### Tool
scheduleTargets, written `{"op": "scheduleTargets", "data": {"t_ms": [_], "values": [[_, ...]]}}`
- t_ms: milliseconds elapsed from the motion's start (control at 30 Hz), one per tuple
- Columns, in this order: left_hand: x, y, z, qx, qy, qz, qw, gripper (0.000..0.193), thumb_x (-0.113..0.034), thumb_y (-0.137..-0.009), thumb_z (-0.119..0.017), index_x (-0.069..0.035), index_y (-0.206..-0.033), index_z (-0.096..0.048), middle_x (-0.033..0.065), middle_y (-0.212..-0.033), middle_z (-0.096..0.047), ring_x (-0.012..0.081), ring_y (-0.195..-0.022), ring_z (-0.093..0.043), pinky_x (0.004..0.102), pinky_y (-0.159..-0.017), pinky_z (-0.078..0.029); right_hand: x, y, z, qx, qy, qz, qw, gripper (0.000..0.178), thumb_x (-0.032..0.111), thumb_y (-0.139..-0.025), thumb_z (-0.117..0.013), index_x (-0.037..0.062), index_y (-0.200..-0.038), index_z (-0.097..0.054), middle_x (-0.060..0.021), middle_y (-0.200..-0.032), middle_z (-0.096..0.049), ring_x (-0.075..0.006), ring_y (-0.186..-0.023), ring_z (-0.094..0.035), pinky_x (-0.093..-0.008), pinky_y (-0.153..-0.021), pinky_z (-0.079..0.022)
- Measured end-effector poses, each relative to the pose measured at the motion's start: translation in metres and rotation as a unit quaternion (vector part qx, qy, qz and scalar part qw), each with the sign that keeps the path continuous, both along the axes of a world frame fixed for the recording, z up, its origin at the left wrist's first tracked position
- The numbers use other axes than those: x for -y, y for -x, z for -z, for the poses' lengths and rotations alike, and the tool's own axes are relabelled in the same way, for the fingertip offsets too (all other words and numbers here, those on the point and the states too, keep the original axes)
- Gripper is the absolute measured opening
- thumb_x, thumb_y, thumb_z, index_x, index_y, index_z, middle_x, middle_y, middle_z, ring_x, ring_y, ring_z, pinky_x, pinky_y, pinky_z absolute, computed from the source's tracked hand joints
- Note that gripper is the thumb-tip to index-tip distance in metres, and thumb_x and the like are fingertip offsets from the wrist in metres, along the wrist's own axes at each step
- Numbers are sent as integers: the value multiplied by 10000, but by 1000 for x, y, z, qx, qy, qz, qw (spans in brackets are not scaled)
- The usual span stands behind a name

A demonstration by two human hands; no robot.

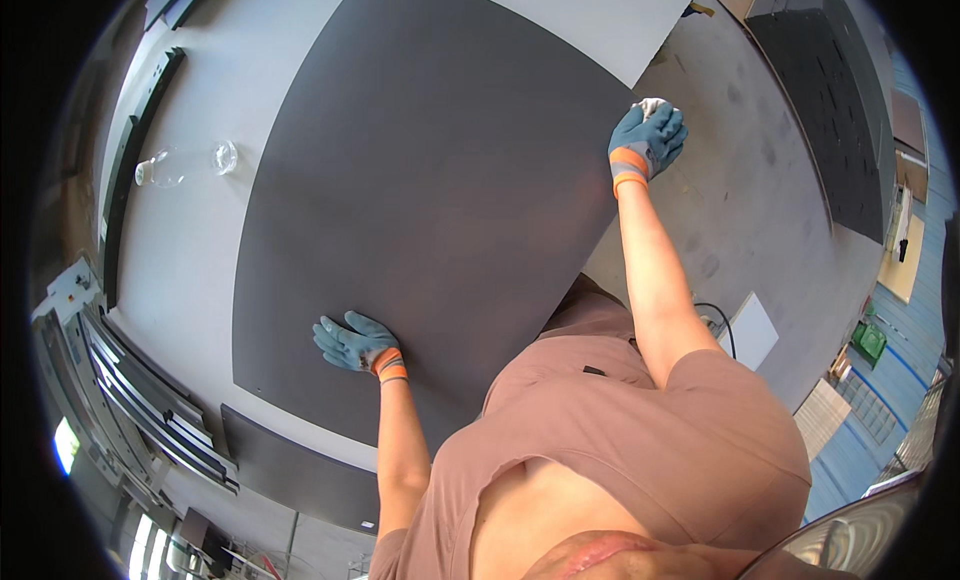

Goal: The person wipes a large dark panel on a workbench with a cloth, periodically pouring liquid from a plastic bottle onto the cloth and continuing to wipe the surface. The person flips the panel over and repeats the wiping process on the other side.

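Observation:
A large, flat dark grey panel (430, 170) lies in front of me on a pale tabletop (215, 90). My left hand (357, 344), in a blue-grey work glove with an orange cuff, rests on the panel near its close left part, fingers spread. At the panel's far right corner is my right hand (645, 148), gloved the same way. Its fingers are closed over a white cloth (653, 106), which shows only in part past the fingertips. The cloth's contact with the panel edge is hidden by the glove.
A clear plastic bottle (175, 168) lies on the tabletop left of the panel, beside a long black strip (125, 170). A white sheet (590, 25) adjoins the panel's far edge. Black boards (815, 90) stand at right; metal profiles (150, 400) are stacked at lower left.

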State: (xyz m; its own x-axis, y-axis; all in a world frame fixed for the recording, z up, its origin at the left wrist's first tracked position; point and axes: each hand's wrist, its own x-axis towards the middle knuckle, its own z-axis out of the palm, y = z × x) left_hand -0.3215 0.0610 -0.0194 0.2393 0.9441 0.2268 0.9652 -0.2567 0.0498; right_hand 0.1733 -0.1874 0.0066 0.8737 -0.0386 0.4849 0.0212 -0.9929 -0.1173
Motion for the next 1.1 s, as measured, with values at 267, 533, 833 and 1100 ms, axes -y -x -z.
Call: {"op": "scheduleTargets", "data": {"t_ms": [267,533,833,1100], "values": [[4,-3,-5,-8,3,-8,1000,586,-428,-1113,-577,-44,-1556,-565,221,-1612,-553,405,-1515,-494,566,-1270,-329,-205,11,-21,-9,-9,-278,961,43,178,-920,-632,138,-918,-645,-110,-1055,-605,-343,-1068,-587,-507,-952,-483],[5,12,1,-6,-14,19,1000,543,-395,-1126,-575,-5,-1504,-606,227,-1581,-577,420,-1497,-508,573,-1232,-382,-437,-47,40,-55,-13,-324,944,521,406,-1061,-544,184,-1532,-569,-188,-1705,-433,-470,-1559,-382,-603,-1308,-246],[-1,13,8,-39,-17,10,999,569,-434,-1129,-542,-25,-1519,-604,219,-1569,-595,405,-1489,-520,543,-1228,-393,-177,-74,25,-40,-66,-276,958,410,422,-1033,-635,195,-1366,-711,-189,-1487,-618,-445,-1384,-557,-577,-1182,-438],[-2,8,12,-39,-13,6,999,573,-449,-1129,-541,-37,-1522,-600,191,-1584,-589,369,-1503,-517,539,-1234,-380,53,-29,10,14,-5,-179,984,426,329,-944,-754,153,-1326,-687,-106,-1393,-605,-385,-1313,-555,-533,-1110,-464]]}}
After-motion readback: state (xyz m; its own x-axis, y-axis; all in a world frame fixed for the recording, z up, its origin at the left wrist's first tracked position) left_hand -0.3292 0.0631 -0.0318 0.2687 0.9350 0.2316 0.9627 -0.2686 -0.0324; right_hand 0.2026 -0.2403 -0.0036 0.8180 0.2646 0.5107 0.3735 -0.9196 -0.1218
